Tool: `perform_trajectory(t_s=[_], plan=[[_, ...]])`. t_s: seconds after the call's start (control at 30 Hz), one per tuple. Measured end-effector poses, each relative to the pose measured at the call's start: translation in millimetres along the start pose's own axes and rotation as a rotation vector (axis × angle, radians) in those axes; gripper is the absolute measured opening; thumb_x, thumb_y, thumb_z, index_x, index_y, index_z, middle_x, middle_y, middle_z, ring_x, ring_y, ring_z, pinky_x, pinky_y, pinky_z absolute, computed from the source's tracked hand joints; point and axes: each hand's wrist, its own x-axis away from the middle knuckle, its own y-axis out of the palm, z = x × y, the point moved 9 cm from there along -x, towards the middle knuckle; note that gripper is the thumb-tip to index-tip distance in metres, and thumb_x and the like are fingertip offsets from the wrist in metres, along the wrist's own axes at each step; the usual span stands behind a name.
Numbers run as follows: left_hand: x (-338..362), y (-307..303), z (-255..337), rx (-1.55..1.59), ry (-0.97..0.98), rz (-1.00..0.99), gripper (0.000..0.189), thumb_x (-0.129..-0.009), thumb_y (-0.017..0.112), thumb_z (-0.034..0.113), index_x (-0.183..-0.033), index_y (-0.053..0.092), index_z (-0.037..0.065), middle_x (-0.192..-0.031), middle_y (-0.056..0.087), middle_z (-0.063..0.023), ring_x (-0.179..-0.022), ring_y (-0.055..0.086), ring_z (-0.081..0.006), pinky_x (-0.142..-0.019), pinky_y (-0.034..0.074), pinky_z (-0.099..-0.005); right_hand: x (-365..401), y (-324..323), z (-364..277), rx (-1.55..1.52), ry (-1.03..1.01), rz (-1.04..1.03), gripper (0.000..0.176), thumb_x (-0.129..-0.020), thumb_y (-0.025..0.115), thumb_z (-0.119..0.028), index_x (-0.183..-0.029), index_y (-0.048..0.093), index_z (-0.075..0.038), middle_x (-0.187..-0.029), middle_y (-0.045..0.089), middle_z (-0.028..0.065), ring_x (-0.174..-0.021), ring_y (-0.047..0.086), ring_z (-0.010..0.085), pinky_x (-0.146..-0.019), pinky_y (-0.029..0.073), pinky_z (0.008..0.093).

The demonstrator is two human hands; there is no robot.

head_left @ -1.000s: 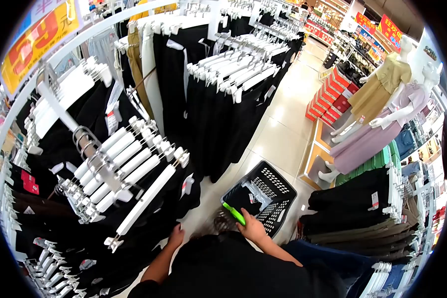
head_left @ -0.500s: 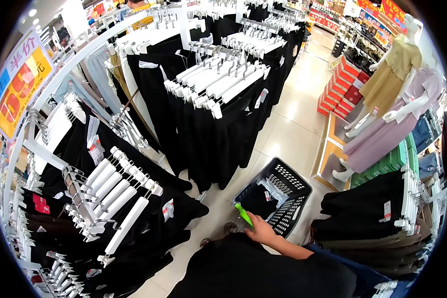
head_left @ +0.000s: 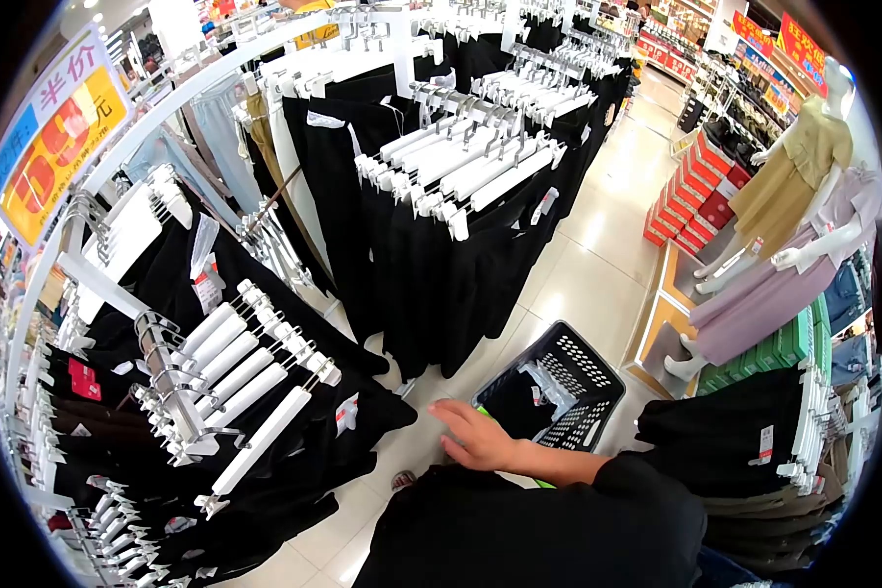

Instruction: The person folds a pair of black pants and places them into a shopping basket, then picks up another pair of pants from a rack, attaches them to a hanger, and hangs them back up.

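Note:
My right hand (head_left: 475, 436) reaches in from the lower right, its fingers stretched toward the left and nothing held in them. Behind the hand and forearm stands a black shopping basket (head_left: 598, 387) on the floor, partly covered by them. Inside it lie a dark garment (head_left: 521, 404) and a clear plastic wrapper (head_left: 551, 390). A bit of bright green (head_left: 544, 483), seemingly the basket's handle, shows below my forearm. Left of the hand, black trousers (head_left: 363, 416) hang on a rack with white clip hangers (head_left: 265, 436). My left hand is out of view.
More black trousers (head_left: 441, 304) hang on a rack ahead. To the right are folded-over black garments (head_left: 706, 431) on hangers, mannequins (head_left: 813, 167) on a low platform, red boxes (head_left: 686, 191) and green boxes (head_left: 764, 358). A tiled aisle (head_left: 593, 235) runs between. A price sign (head_left: 59, 137) hangs left.
My right hand has let go of the green handle and moved slightly left, with its fingers now extended. The view has shifted, so the racks and basket appear further right and lower.

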Motion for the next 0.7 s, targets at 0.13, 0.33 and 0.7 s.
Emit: perform_trajectory(t_s=[0.13,0.33,0.7], plan=[[1.5,-2.4,-4.3,0.028,0.013,0.006,0.037,-0.089,0.037,0.041,-0.099,0.057,0.012,-0.096,0.062,-0.0107,-0.075,0.061,-0.0305,-0.064,0.048,-0.048,-17.9,10.6,-25.5,-0.11,-0.099,0.025,0.053,-0.079,0.057,0.0,-0.129,0.042,0.0,-0.118,0.051,0.0199,-0.102,0.056,0.0347,-0.084,0.048,0.0373],[-8.7,-2.0,-3.3,0.037,0.028,0.006,0.037,-0.09,0.037,0.04,-0.097,0.058,0.01,-0.094,0.062,-0.0108,-0.074,0.061,-0.0297,-0.064,0.049,-0.0467,-66.3,26.6,-88.1,-0.297,-0.379,0.17,0.048,-0.078,0.058,0.004,-0.124,0.046,0.0,-0.117,0.052,0.0167,-0.097,0.058,0.0316,-0.079,0.05,0.0341],[17.6,-17.9,-64.1,0.224,0.025,0.112,0.037,-0.09,0.038,0.039,-0.092,0.058,0.008,-0.092,0.063,-0.0111,-0.073,0.061,-0.0282,-0.065,0.049,-0.0442,-110.2,-5.5,-130.0,-0.285,-0.655,0.44,0.038,-0.075,0.054,0.01,-0.112,0.049,0.003,-0.107,0.054,0.0207,-0.076,0.061,0.0232,-0.064,0.051,0.0279]])
